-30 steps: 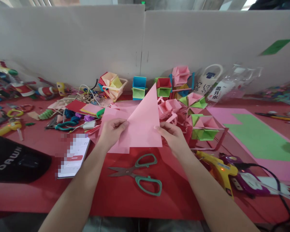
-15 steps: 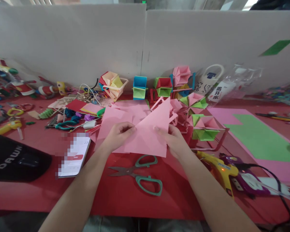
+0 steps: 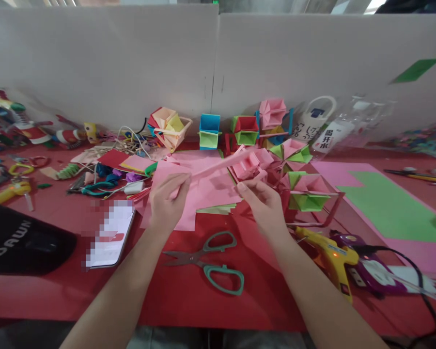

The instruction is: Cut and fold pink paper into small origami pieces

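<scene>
Head view: left hand has its fingers pinched on folded pink paper, seen nearly edge-on above pink sheets; right hand, fingers curled, thumb near forefinger, grip unclear. Open scissors lie below on the red tabletop, pale partition behind.

We see matt, smooth pink paper at our hands, dull metal blades with smooth green plastic handles on the scissors, yellow plastic on the glue gun, clear glossy plastic bottles, and a glossy screen on the phone.
</scene>
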A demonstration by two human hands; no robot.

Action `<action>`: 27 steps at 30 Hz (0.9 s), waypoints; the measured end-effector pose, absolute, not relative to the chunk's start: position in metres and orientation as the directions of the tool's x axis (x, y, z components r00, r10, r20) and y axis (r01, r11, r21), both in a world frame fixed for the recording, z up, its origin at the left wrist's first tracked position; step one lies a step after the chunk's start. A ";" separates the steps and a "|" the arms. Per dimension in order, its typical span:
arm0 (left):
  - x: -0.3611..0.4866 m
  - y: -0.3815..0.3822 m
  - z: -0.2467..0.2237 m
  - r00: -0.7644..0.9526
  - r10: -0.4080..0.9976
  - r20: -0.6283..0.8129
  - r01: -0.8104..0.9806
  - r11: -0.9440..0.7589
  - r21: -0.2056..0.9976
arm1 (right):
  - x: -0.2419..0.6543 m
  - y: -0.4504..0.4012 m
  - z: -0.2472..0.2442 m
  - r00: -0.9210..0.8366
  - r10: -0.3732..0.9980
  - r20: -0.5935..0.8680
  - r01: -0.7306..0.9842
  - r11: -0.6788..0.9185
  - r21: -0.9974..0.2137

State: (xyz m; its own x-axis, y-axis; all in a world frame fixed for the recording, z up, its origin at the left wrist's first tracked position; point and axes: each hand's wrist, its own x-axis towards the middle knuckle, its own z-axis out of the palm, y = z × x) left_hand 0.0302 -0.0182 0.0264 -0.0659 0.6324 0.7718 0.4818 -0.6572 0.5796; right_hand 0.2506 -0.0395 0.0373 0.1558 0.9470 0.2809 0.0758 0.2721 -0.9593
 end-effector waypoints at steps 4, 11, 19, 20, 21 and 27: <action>0.037 -0.019 0.021 0.188 0.539 0.821 0.449 -0.791 0.416 | 0.241 -0.044 0.035 -0.147 0.973 0.176 -0.004 0.177 -0.984; 0.043 -0.023 0.019 0.382 0.488 0.785 0.534 -0.809 0.244 | 0.231 -0.043 0.022 -0.060 0.997 -0.048 -0.229 -0.060 -0.972; 0.047 -0.023 0.022 -0.042 0.886 0.462 0.472 -0.390 0.791 | 0.228 -0.043 0.021 0.084 0.995 0.047 -0.211 0.064 -0.975; 0.047 -0.022 0.023 -0.081 0.932 0.353 0.372 -0.300 0.878 | 0.228 -0.043 0.022 0.090 0.995 0.042 -0.220 0.061 -0.974; 0.047 -0.021 0.025 -0.080 0.969 0.234 0.265 -0.206 0.942 | 0.228 -0.044 0.023 0.099 0.994 0.036 -0.229 0.058 -0.972; 0.053 -0.023 0.028 0.204 0.978 -0.050 -0.097 0.071 0.993 | 0.227 -0.043 0.021 0.089 0.996 0.027 -0.271 0.050 -0.961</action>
State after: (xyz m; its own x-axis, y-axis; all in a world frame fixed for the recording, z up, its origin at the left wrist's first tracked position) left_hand 0.0532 -0.0226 0.0280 0.2038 0.9778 -0.0498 -0.0973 0.0709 0.9927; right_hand 0.2272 -0.0434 0.0207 0.0894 0.9956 0.0265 -0.2705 0.0499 -0.9614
